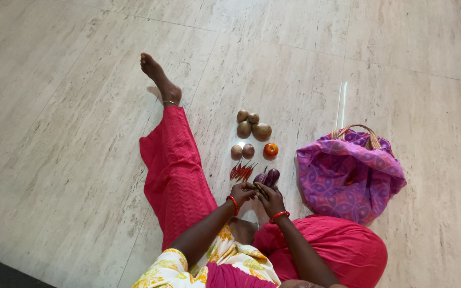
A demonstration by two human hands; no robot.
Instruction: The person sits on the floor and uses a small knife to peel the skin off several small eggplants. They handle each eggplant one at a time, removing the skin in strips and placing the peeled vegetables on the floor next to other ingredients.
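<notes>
Sorting step: both hands meet just below the two eggplants [268, 176], left hand [243, 191] and right hand [269, 198] pinched together on a small dark item, too small to identify. Each grip looks closed on it. Laid out above the eggplants: red chilies [242, 172], onions [242, 151], tomato [271, 150], potatoes [252, 126]. Purple bag [348, 176] sits right of the eggplants, near. Floor [70, 106] left and above is open; the person's leg [174, 165] hems the left side.

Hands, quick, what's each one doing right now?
Left hand: curled beside the red chillies; whether it grips anything cannot be told.
Right hand: closed on a small dark eggplant.
</notes>
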